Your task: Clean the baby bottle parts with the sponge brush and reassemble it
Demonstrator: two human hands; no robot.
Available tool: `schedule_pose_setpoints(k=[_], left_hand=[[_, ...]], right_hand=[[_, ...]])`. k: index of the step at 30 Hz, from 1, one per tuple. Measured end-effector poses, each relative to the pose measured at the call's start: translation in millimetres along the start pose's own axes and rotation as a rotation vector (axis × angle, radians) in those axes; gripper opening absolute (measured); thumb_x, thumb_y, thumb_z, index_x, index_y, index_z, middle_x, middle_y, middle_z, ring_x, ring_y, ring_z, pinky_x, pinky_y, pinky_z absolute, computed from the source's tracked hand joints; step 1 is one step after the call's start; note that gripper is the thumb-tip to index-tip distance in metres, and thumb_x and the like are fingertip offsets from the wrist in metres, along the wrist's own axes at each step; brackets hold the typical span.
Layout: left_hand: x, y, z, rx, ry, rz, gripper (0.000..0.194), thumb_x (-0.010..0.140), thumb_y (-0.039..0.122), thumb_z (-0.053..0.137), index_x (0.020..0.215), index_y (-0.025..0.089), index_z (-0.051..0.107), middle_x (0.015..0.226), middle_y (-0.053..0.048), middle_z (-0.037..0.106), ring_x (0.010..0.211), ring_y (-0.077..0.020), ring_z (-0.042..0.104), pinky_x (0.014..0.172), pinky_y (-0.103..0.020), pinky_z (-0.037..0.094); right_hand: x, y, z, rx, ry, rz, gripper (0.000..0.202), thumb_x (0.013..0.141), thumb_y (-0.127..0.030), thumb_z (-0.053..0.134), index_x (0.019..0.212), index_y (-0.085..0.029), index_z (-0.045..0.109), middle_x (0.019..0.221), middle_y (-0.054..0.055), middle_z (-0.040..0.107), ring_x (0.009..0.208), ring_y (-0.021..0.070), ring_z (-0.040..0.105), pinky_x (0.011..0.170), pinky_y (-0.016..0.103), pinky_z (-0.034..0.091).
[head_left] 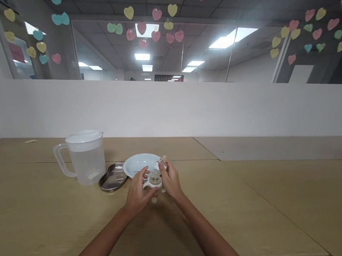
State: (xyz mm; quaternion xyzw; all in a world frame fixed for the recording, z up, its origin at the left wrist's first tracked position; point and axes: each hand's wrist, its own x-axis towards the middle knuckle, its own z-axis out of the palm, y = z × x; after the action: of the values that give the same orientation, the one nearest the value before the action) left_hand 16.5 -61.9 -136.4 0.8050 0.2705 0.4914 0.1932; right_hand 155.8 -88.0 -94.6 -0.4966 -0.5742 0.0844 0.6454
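Note:
My left hand (139, 194) is closed around a small clear jar with a white collar (155, 179), its round mouth facing up. Beside it, my right hand (172, 182) pinches a small whitish, partly see-through piece (164, 160), whose kind I cannot make out. Both hands are close together over the table, just in front of a pale blue-white plate (129, 166). Fingers hide part of the jar and the plate's near side. A tiny pale round thing (154, 200) shows below the jar.
A clear plastic pitcher (89, 161) with a white lid stands to the left, holding some liquid. Between it and the plate lies a kidney-shaped metal tray (110, 182). Behind the wooden table (236, 204) rises a white wall (142, 111) under a window with heart-shaped notes.

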Motion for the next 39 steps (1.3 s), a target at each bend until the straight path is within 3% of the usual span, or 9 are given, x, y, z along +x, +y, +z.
schedule_pose_setpoints(k=[6,13,25,35,39], left_hand=[[-8,-8,7.2,0.038,-0.081,-0.060,0.072,0.076,0.044,0.060,0.134,0.018,0.027,0.121,-0.014,0.051,0.112,-0.0253,0.049,0.096,-0.042,0.039],[-10,-11,9.8,0.003,-0.069,-0.079,0.070,0.078,0.042,0.057,0.135,0.018,0.025,0.131,-0.015,0.045,0.118,-0.0253,0.047,0.098,-0.040,0.038],[-12,-17,13.4,0.009,-0.019,-0.056,0.044,0.076,0.034,0.058,0.111,0.015,0.039,0.110,-0.012,0.055,0.103,-0.0237,0.055,0.089,-0.040,0.045],[-8,-12,10.4,-0.012,-0.052,-0.029,0.057,0.078,0.038,0.059,0.125,0.017,0.035,0.122,-0.013,0.052,0.113,-0.0245,0.050,0.095,-0.041,0.040],[-9,-14,11.1,-0.025,-0.040,-0.029,0.058,0.078,0.037,0.059,0.124,0.018,0.031,0.121,-0.012,0.052,0.112,-0.0223,0.051,0.094,-0.039,0.041]], right_hand=[[-12,12,10,-0.030,-0.031,-0.059,0.034,0.088,-0.046,0.045,0.098,-0.017,0.059,0.091,0.006,0.063,0.084,0.0193,0.058,0.074,0.029,0.046],[-28,19,12,-0.202,-0.035,-0.228,0.034,0.088,-0.040,0.046,0.111,-0.017,0.055,0.105,0.009,0.061,0.099,0.0225,0.054,0.088,0.038,0.040],[-35,33,20,-0.182,0.126,-0.208,0.032,0.078,-0.041,0.061,0.097,-0.018,0.049,0.092,0.007,0.057,0.086,0.0225,0.054,0.077,0.036,0.043],[-32,27,8,-0.250,0.205,-0.374,0.017,0.089,-0.032,0.043,0.084,-0.018,0.050,0.077,0.003,0.052,0.074,0.0186,0.049,0.071,0.033,0.036],[-31,23,8,-0.219,0.188,-0.420,0.012,0.089,-0.028,0.042,0.083,-0.019,0.047,0.085,0.005,0.053,0.083,0.0202,0.050,0.075,0.035,0.037]])
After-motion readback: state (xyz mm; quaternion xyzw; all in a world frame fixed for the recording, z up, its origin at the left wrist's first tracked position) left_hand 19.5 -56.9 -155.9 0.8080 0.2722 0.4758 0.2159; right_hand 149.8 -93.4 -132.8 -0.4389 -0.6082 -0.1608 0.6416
